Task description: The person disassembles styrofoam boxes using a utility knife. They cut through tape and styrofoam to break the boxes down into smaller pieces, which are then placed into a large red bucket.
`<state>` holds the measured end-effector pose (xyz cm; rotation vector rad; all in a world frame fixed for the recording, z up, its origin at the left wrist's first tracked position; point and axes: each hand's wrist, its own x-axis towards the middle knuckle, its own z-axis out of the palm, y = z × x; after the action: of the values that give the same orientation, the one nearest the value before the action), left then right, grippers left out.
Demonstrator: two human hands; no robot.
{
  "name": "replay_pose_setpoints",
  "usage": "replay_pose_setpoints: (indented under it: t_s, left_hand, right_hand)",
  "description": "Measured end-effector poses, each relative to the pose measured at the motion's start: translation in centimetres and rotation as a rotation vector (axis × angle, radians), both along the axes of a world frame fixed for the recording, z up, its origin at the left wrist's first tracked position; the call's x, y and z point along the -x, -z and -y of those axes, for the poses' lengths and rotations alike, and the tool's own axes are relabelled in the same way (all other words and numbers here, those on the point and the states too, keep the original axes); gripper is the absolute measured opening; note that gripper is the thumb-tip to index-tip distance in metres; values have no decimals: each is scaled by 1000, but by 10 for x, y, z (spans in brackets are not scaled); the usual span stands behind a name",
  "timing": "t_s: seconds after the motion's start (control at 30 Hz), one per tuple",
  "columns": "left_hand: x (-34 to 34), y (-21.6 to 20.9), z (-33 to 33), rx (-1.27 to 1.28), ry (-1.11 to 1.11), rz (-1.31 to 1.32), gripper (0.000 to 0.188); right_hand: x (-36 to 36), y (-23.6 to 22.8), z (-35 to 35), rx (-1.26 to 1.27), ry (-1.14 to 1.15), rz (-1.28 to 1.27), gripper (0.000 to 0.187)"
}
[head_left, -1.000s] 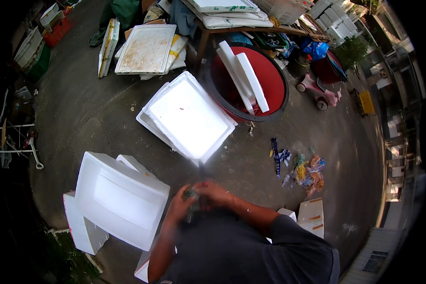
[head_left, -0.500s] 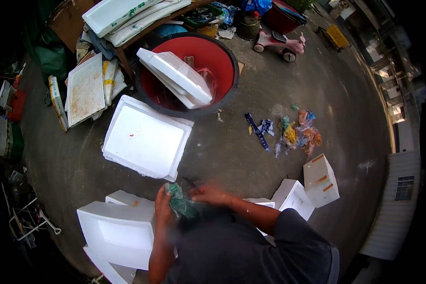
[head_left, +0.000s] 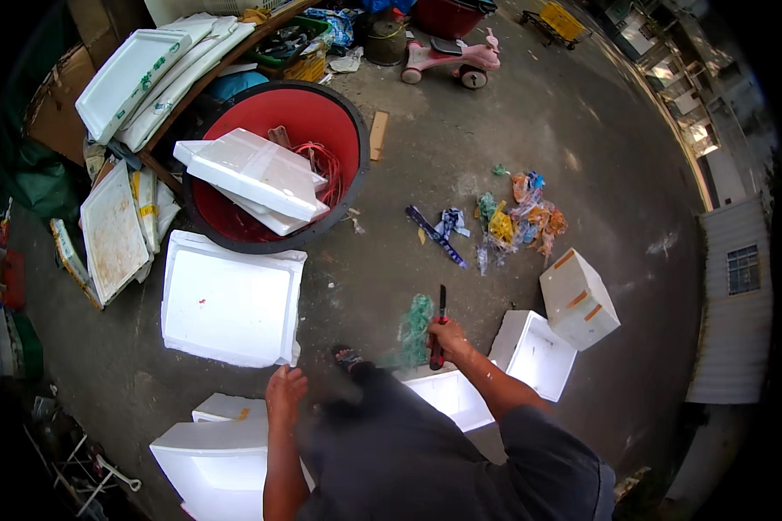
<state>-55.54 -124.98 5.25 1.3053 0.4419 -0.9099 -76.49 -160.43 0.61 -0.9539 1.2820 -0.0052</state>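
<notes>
My right hand (head_left: 448,339) is closed around the red-and-black handle of a knife (head_left: 442,304), its dark blade pointing away from me. Just left of it is a crumpled green plastic bag (head_left: 414,321), partly blurred; whether any finger touches it I cannot tell. My left hand (head_left: 285,392) has loosely curled fingers, with nothing visible in them. It is just below the near right corner of a white foam lid (head_left: 230,300) lying on the ground. White foam boxes stand near my arms: one (head_left: 208,464) by the left forearm, another (head_left: 456,398) by the right.
A red tub (head_left: 339,130) with a black rim holds foam lids (head_left: 256,174) and red strands. Crumpled plastic bags (head_left: 526,217) lie on the ground ahead right. More foam boxes (head_left: 579,300) stand at right. A pink ride-on toy (head_left: 447,59) is farther off.
My hands have moved apart. The green bag has left my left hand and is now beside my right hand, which still grips the knife. The whole view has shifted.
</notes>
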Motion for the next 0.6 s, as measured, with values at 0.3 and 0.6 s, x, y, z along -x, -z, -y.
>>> replay_pose_setpoints:
  t_s: [0.3, 0.6]
  left_hand:
    - [38, 30, -107, -258, -212, 17, 39]
    - [190, 119, -180, -490, -302, -84, 35]
  right_hand:
    - [64, -19, 188, 796, 589, 18, 15]
    - [-99, 36, -17, 461, -680, 6, 24]
